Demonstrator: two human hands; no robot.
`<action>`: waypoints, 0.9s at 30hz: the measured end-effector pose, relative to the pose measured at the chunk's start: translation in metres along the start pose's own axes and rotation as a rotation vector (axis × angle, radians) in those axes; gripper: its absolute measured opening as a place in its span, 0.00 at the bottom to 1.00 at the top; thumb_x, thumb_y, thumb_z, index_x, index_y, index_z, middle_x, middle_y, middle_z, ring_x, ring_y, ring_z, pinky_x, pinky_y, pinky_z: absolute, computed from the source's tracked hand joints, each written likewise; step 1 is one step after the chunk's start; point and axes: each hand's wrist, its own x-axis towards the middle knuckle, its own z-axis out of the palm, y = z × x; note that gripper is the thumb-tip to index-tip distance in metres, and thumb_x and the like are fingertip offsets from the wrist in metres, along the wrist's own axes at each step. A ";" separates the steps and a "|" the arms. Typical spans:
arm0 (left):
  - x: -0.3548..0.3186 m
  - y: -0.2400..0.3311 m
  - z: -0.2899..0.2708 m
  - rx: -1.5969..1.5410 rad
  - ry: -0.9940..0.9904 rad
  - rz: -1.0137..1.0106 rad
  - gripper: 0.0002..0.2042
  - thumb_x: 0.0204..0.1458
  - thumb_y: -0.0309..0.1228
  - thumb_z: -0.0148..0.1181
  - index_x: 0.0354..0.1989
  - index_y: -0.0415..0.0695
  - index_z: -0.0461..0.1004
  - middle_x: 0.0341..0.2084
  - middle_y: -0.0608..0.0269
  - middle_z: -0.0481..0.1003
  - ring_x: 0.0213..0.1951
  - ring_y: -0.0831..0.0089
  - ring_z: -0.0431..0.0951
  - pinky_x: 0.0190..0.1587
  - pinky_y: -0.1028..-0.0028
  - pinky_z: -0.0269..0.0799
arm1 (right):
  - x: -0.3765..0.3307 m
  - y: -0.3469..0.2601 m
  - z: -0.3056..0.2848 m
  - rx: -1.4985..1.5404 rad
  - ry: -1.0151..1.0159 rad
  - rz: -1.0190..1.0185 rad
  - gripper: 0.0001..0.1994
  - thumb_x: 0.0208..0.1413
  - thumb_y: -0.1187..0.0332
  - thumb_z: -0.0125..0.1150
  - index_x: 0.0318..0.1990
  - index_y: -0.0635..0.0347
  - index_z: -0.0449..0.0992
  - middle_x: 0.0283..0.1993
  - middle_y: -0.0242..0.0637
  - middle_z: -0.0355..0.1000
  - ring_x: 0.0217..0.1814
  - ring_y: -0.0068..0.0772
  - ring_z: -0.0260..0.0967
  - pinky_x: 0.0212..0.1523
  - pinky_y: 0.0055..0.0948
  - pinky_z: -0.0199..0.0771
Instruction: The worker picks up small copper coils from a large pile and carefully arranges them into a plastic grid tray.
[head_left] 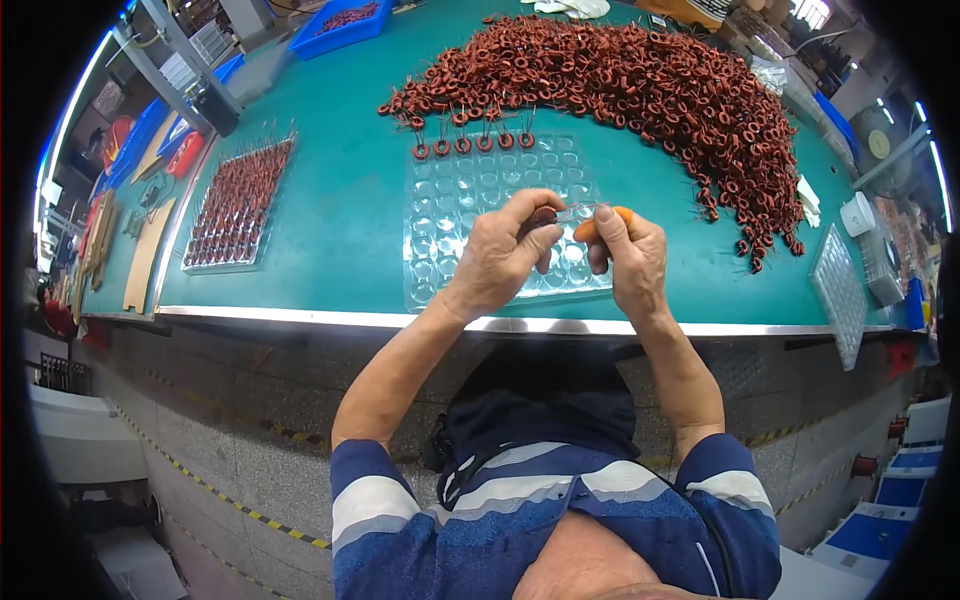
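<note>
Over the clear plastic tray (424, 275), my left hand (497, 252) pinches a dark red ring-shaped wire coil (544, 215) between thumb and fingers. Thin wire leads (577, 212) stretch from the coil toward my right hand (637, 256). Its thumb and index finger are closed at the ends of those leads. Something orange (588, 231) shows at the right fingertips; I cannot tell if it is a finger cover or a small handle. Several red coils (463, 146) stand in a row along the tray's far edge, leads pointing away. The tray's round pockets nearer me hold nothing.
A large heap of red coils (640, 85) curves across the back and right. At left stands a filled tray of coils (238, 205). A blue bin (340, 27) sits at the back. More clear trays (840, 290) and a white cup (857, 214) lie at the right edge.
</note>
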 end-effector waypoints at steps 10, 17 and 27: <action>0.006 -0.006 -0.019 -0.022 -0.251 -0.187 0.13 0.62 0.35 0.53 0.46 0.37 0.70 0.23 0.64 0.73 0.23 0.79 0.74 0.27 0.78 0.71 | 0.002 -0.002 0.001 0.067 -0.070 0.026 0.13 0.62 0.63 0.56 0.41 0.65 0.78 0.22 0.29 0.70 0.19 0.16 0.64 0.18 0.14 0.58; 0.004 0.003 -0.014 0.098 -0.236 -0.080 0.12 0.60 0.30 0.54 0.49 0.39 0.70 0.23 0.65 0.73 0.25 0.80 0.72 0.30 0.78 0.72 | 0.004 0.001 -0.003 0.193 -0.101 0.100 0.12 0.61 0.65 0.57 0.40 0.66 0.77 0.25 0.32 0.72 0.21 0.17 0.67 0.20 0.14 0.62; -0.009 -0.009 0.014 -0.392 0.019 -0.109 0.08 0.62 0.27 0.49 0.44 0.37 0.68 0.21 0.67 0.69 0.22 0.80 0.70 0.25 0.80 0.67 | -0.004 0.001 0.014 0.076 0.094 -0.200 0.15 0.57 0.70 0.63 0.49 0.67 0.71 0.35 0.37 0.75 0.30 0.21 0.73 0.29 0.17 0.72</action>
